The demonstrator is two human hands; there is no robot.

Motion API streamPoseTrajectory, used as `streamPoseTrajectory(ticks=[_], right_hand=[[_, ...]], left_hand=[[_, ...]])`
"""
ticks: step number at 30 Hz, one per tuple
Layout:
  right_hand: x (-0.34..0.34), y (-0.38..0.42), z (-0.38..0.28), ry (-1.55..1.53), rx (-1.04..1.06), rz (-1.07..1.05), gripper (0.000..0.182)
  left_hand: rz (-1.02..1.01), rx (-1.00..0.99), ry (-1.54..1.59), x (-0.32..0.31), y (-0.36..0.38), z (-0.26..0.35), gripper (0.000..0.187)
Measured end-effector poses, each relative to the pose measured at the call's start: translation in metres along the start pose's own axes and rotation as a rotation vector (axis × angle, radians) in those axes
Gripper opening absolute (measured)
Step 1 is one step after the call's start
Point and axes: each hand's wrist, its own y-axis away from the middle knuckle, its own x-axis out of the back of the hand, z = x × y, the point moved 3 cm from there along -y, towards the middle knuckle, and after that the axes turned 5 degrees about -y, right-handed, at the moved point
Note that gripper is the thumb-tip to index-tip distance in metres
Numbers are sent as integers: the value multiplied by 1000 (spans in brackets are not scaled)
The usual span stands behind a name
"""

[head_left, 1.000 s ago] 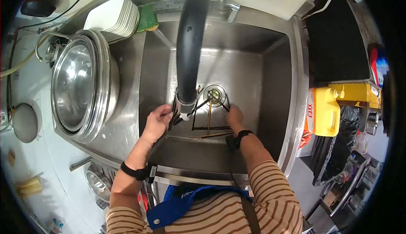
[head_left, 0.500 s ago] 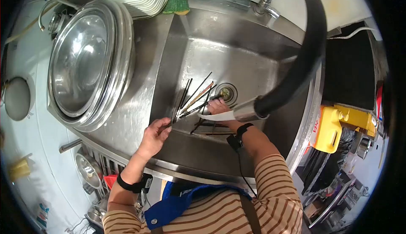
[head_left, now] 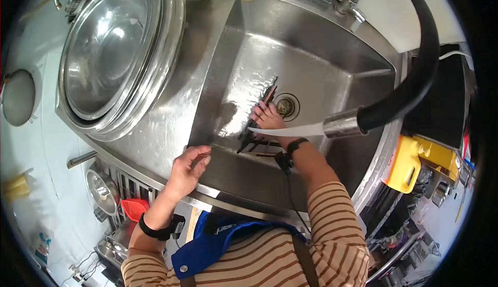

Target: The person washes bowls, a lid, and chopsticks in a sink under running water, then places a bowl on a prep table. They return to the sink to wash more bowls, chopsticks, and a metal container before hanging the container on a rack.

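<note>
The chopsticks [head_left: 258, 117] have passed from the left hand [head_left: 190, 166], now empty and loosely curled at the sink [head_left: 332, 43] edge, into the right hand [head_left: 266, 117], which grips the bundle under the hose [head_left: 410, 87] stream for rinsing.

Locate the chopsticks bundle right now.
Head view, centre: the chopsticks bundle is in the right hand, down in the sink just left of the drain, under water from the hose nozzle.

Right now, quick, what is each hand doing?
Left hand: fingers loosely curled, holding nothing, at the sink's front edge.
Right hand: closed on a bundle of chopsticks under the water.
</note>
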Motion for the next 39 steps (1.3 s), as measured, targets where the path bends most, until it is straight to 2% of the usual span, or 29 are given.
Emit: streamPoseTrajectory(ticks=[2, 3, 6, 7, 10, 11, 15, 17, 20, 23, 26, 29, 32, 35, 38, 39], right_hand=[[9, 42, -29, 1525, 107, -71, 89], [14, 61, -14, 1489, 29, -121, 101], [-1, 101, -17, 1736, -89, -199, 88], [-3, 106, 3, 1943, 107, -71, 61], [-6, 106, 14, 1879, -19, -248, 44], [-5, 105, 6, 1890, 76, -159, 34], [7, 96, 23, 1636, -74, -25, 20], [12, 93, 24, 1570, -86, -15, 16], [23, 94, 21, 1344, -194, 40, 27], [41, 99, -3, 923, -236, 288, 38], [45, 110, -41, 1014, -91, 435, 25], [70, 125, -31, 1167, -100, 673, 17], [74, 147, -29, 1254, -282, 537, 12], [52, 156, -45, 1175, -360, 301, 13], [38, 150, -3, 1401, 2, 218, 10], [37, 142, 21, 1463, -21, 203, 10]], left_hand=[[-23, -41, 31, -5, -4, 6, 21], [-38, -49, 41, -9, -6, 9, 21], [-83, -56, 77, -20, -8, 11, 22], [-89, -72, 46, -21, -9, 13, 22], [-104, -74, -4, -23, -7, 15, 22], [-96, -57, 13, -24, -7, 11, 22], [-59, -55, 30, -25, -9, -7, 21], [-66, -46, 29, -30, -10, -10, 22], [-98, -36, -11, -34, -13, -3, 22], [-109, -41, -11, -38, -13, -5, 22], [-100, -58, 21, -38, -14, -5, 22], [-102, -59, 28, -37, -12, -5, 22], [-102, -50, 2, -37, -10, -3, 22], [-100, -47, -4, -38, -9, -4, 23], [-111, -57, -24, -41, -8, -3, 23], [-120, -64, -36, -42, -9, -2, 24]])
